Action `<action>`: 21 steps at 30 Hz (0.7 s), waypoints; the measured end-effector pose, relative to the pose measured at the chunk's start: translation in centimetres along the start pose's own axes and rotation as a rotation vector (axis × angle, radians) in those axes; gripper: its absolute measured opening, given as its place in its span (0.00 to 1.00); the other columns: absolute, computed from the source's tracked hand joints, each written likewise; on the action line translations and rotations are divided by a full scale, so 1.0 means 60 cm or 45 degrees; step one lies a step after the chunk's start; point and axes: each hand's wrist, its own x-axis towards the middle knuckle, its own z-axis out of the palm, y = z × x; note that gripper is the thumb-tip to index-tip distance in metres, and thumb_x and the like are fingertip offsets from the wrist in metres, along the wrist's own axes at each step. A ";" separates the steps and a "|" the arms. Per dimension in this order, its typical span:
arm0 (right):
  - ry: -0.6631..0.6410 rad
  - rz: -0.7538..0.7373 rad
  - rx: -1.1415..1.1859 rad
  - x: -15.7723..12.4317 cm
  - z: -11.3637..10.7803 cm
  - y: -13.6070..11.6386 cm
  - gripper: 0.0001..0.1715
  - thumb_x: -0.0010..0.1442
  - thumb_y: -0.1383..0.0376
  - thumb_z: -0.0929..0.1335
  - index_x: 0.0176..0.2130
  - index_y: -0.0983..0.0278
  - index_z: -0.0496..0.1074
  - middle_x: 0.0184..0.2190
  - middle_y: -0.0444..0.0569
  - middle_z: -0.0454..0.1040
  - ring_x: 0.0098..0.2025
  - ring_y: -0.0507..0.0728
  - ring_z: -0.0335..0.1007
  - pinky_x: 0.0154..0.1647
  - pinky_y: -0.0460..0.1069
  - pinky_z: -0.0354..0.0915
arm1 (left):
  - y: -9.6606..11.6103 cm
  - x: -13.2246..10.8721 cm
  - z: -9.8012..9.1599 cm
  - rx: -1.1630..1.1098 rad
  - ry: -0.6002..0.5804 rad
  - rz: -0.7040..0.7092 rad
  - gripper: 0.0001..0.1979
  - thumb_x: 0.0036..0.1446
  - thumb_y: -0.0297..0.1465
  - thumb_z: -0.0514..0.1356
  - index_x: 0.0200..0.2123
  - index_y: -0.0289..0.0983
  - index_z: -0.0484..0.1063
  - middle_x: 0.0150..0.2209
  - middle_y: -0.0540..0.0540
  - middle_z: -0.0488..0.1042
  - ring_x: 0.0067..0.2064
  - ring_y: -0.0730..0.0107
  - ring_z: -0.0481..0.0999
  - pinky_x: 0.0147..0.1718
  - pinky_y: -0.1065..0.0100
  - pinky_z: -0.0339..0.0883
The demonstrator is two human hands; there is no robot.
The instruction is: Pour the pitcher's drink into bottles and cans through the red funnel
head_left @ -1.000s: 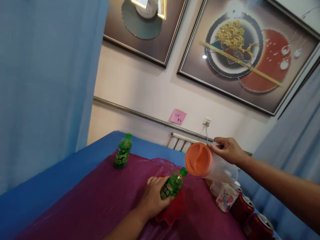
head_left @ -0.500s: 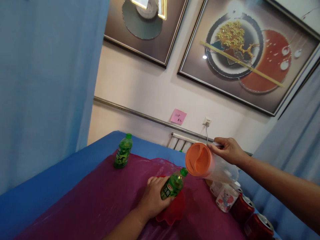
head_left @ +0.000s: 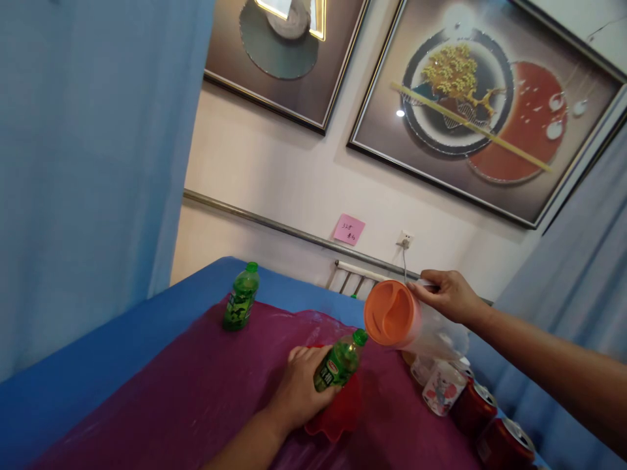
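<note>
Barely anything had moved since the earlier frame: only the clear plastic pitcher with an orange lid (head_left: 416, 326) had edged slightly rightward. Farthest left, a capped green plastic bottle (head_left: 241, 297) stood upright on the purple plastic sheet (head_left: 196, 391) covering the blue counter (head_left: 122, 339). The person's left hand (head_left: 301, 385) had its fingers clamped around a second green plastic bottle (head_left: 337, 365), tilted rightward above a red scalloped dish (head_left: 340, 414). The right hand (head_left: 449, 294) had its fingers closed on the pitcher's handle, the lid facing that bottle's cap. Below stood a white printed can (head_left: 443, 388) and two dark red cans (head_left: 507, 444).
</note>
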 end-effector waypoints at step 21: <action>-0.015 -0.009 -0.013 0.001 -0.003 -0.007 0.31 0.60 0.44 0.65 0.19 0.59 0.52 0.17 0.38 0.48 0.21 0.49 0.45 0.21 0.47 0.45 | 0.001 -0.001 -0.001 -0.002 0.007 0.005 0.31 0.46 0.31 0.69 0.57 0.45 0.72 0.51 0.45 0.79 0.53 0.52 0.74 0.60 0.50 0.56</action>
